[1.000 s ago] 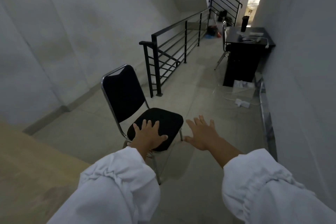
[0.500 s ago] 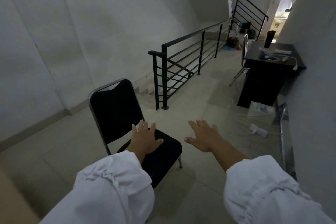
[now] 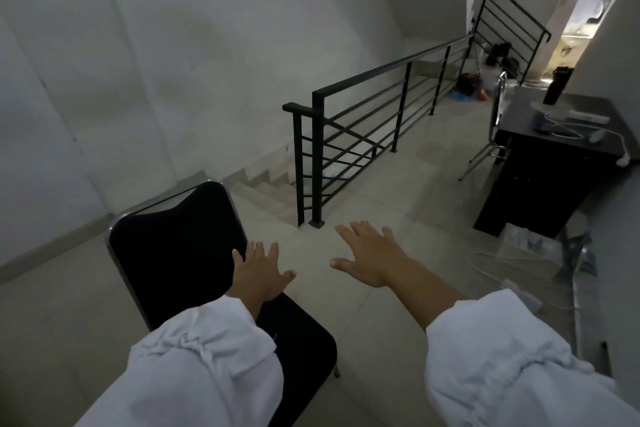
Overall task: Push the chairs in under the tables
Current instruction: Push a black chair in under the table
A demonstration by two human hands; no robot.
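A black padded chair [image 3: 180, 246] with a chrome frame stands on the tiled floor at lower left, its backrest toward the left wall. My left hand [image 3: 261, 272] hovers over the seat beside the backrest, fingers spread, holding nothing. My right hand [image 3: 372, 258] is stretched out over bare floor to the right of the chair, fingers apart and empty. Far right stands a black table [image 3: 540, 180] against the wall. A second chrome-framed chair [image 3: 497, 121] is tucked at its far side, mostly hidden.
A black metal railing [image 3: 363, 128] guards a stairwell going down, just ahead of the chair. White cables and a power strip [image 3: 516, 284] lie on the floor by the table. A dark bottle [image 3: 557, 85] and cables sit on the tabletop. Walls close in left and right.
The view has moved forward and turned right; the chair has slid toward lower left in frame. Both hands stay open and outstretched, the left now nearer the backrest.
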